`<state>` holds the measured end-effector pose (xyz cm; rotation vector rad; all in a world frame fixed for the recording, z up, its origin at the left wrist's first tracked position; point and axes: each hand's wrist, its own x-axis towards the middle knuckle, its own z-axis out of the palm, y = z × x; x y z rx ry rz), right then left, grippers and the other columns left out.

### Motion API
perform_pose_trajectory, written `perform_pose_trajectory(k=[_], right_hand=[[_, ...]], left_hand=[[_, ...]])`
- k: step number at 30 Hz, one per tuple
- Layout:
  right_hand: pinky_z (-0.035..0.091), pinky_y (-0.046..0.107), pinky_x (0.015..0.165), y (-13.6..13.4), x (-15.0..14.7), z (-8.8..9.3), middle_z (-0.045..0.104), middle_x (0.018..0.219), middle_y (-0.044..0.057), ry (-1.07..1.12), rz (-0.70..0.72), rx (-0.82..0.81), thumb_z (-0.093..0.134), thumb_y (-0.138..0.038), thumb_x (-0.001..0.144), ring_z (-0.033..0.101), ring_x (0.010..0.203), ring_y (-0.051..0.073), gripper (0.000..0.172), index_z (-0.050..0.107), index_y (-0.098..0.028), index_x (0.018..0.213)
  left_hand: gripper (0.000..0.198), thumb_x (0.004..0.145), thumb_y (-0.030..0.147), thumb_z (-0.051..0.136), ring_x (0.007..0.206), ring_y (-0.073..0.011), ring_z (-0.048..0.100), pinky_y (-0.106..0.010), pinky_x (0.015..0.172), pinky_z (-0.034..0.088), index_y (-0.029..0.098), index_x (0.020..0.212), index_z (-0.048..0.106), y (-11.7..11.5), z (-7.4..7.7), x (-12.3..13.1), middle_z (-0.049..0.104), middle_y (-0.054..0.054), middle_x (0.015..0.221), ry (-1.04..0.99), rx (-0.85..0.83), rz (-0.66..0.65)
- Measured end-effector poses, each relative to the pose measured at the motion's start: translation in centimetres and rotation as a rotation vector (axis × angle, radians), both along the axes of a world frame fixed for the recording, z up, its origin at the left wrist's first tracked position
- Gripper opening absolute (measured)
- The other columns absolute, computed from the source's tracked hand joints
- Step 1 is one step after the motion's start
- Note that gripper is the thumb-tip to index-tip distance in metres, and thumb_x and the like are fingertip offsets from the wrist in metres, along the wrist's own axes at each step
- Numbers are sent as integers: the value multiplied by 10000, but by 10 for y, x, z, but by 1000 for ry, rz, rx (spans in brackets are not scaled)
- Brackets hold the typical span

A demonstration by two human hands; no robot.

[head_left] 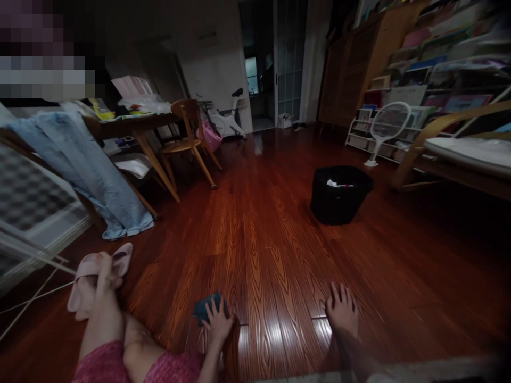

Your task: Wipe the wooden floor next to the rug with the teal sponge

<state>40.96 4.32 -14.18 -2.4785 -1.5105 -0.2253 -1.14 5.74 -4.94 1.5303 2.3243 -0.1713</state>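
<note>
Spread across a folded dark teal cloth point(207, 307) on the wooden floor is my left hand point(219, 321). Its fingers are stretched apart and press on the cloth's right side from above. Farther right, my right hand point(343, 311) rests flat on the bare floorboards, fingers extended and nothing in it. A black bin point(339, 205) stands beyond my right hand, with some white and red litter showing inside. Bent legs in pink shorts point(173, 367) lie at the lower left.
Pink slippers point(123, 260) are by the feet. Blue jeans point(99, 175) hang over a chair near the table point(131, 125). A wooden chair point(189, 138) and a white exercise bike point(231, 119) stand beyond. On the right are an electric swatter point(390, 125), bookshelves and an armchair point(471, 146).
</note>
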Motion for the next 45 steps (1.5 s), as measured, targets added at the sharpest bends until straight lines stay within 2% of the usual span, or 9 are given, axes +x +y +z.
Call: perform_pose_trajectory(k=[5, 10, 14, 18, 26, 30, 34, 40, 45], right_hand=[[189, 469, 1188, 1, 1, -3, 462, 1538, 139, 1, -4, -10, 264, -319, 933, 354, 1448, 286, 622, 434, -168, 1512], [198, 482, 1187, 1, 2, -4, 455, 1542, 137, 19, 4, 11, 271, -332, 923, 355, 1448, 290, 633, 428, -166, 1513], [216, 499, 1180, 0, 2, -3, 444, 1549, 145, 55, 8, 22, 263, -341, 921, 334, 1456, 292, 639, 435, -161, 1509], [219, 505, 1179, 0, 2, -2, 457, 1540, 139, 57, 2, 17, 264, -331, 926, 340, 1453, 282, 632, 428, -175, 1516], [213, 452, 1190, 0, -2, 4, 468, 1530, 135, 23, -4, 32, 237, -320, 939, 355, 1444, 275, 624, 476, -147, 1489], [201, 463, 1191, 0, -1, 0, 459, 1541, 131, 36, -6, 20, 254, -319, 937, 351, 1448, 270, 625, 438, -162, 1513], [197, 487, 1185, 1, 1, -1, 448, 1547, 147, 59, 7, -3, 273, -331, 933, 325, 1462, 280, 634, 404, -163, 1530], [208, 484, 1182, 1, 1, 0, 456, 1539, 153, 54, 3, 15, 255, -320, 929, 327, 1462, 283, 630, 435, -155, 1509], [220, 488, 1179, 0, 0, 4, 451, 1543, 145, 50, 14, 27, 263, -335, 924, 340, 1454, 286, 631, 448, -160, 1501]], left_hand=[[919, 774, 391, 618, 1520, -394, -101, -700, 1176, 6, 266, 1587, 208, -17, 7, 55, -31, -110, 1677, -151, -88, -425], [871, 788, 543, 621, 1532, -396, -50, -709, 1167, -40, 333, 1563, 282, -47, 16, 106, 0, -84, 1687, -553, -156, -998], [703, 853, 497, 566, 1543, -366, 54, -692, 1187, 31, 362, 1518, 381, -55, 17, 125, 114, -47, 1688, -644, -175, -1139], [651, 856, 431, 574, 1548, -310, 104, -622, 1224, 67, 414, 1487, 418, -36, 15, 110, 168, 15, 1679, -579, -135, -1031], [651, 910, 216, 462, 1551, -265, 103, -550, 1215, 220, 318, 1542, 344, 5, 12, 17, 190, -39, 1677, -40, 42, -125], [645, 923, 238, 454, 1549, -307, 90, -601, 1191, 242, 289, 1553, 323, -3, 8, 15, 176, -70, 1679, 19, 16, 14], [781, 841, 269, 551, 1538, -382, -12, -682, 1195, 100, 276, 1572, 276, -23, 6, 58, 93, -81, 1685, -68, -9, -292], [650, 938, 489, 469, 1550, -342, 32, -680, 1207, 21, 403, 1553, 277, -61, 6, 128, 121, -10, 1683, -587, -52, -1115], [525, 982, 550, 400, 1545, -275, 148, -601, 1239, 88, 456, 1498, 372, -56, -1, 140, 230, 52, 1664, -594, -2, -1235]])
